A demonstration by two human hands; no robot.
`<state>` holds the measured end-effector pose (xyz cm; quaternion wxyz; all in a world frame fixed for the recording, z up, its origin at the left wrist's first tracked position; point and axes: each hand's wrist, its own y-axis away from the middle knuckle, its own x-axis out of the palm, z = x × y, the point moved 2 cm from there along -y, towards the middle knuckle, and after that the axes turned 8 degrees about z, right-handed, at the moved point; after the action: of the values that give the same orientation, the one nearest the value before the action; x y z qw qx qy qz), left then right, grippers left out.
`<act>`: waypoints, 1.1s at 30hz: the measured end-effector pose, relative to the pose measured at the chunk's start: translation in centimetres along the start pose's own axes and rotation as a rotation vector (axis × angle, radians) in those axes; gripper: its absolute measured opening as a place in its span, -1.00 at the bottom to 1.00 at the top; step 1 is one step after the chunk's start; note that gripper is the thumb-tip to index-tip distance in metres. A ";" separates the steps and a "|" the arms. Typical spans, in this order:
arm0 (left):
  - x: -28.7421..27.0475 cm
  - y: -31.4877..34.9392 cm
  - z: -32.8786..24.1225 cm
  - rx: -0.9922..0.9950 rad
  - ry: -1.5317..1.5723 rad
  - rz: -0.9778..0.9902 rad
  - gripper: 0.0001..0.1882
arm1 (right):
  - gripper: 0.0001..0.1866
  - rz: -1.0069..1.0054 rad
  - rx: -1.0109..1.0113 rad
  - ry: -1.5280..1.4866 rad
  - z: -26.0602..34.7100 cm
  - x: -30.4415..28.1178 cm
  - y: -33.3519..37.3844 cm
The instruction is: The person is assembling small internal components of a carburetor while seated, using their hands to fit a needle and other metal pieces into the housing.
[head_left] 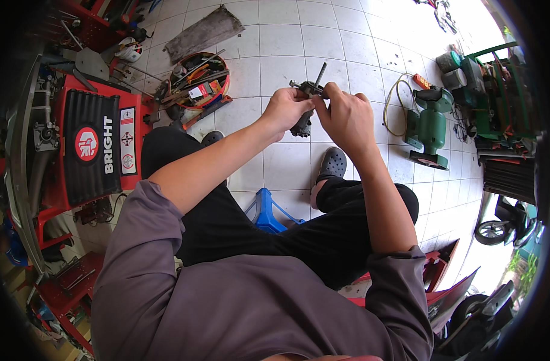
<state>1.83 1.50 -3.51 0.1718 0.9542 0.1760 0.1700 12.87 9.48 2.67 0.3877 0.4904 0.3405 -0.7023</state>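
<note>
In front of me, above the tiled floor, I hold a dark metal machine part (301,126) with a thin rod (321,73) slanting up from its top. My left hand (285,111) is closed around the part's left side, thumb toward the middle. On the right, my right hand (351,114) is closed at the part's upper end, thumb and fingers bent in beside the base of the rod. My fingers cover much of the part, so its exact kind does not show.
At the far left of my feet stands a round red-rimmed tub (226,78) of tools, near a flat grey board (205,31). A green bench grinder (430,125) sits right, beside a yellow cable (387,108). A blue stool (264,209) is between my legs; a red-and-black cabinet (91,180) is left.
</note>
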 end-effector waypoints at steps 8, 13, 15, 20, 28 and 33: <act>-0.1 -0.2 0.3 0.009 0.003 0.011 -0.89 | -0.80 0.024 -0.029 0.005 0.2 -0.4 0.1; -0.1 0.0 0.4 -0.013 0.018 0.003 -0.89 | -0.77 0.009 -0.027 0.012 0.0 0.0 0.1; -0.1 0.0 0.4 -0.021 0.004 0.001 -0.90 | -0.74 0.028 0.001 0.012 0.2 -0.1 0.1; -0.1 0.0 0.3 -0.034 -0.008 0.014 -0.87 | -0.69 0.057 0.031 0.042 0.2 0.1 0.2; -0.1 -0.1 0.6 -0.020 -0.034 0.023 -0.83 | -0.74 0.017 0.005 0.019 0.5 -0.3 0.3; -0.1 -0.2 0.9 -0.030 -0.044 0.032 -0.83 | -0.73 0.050 0.025 0.040 0.0 0.4 0.3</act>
<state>2.02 1.40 -4.39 0.1875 0.9577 0.1544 0.1544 13.03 9.27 2.29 0.3921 0.5175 0.3268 -0.6868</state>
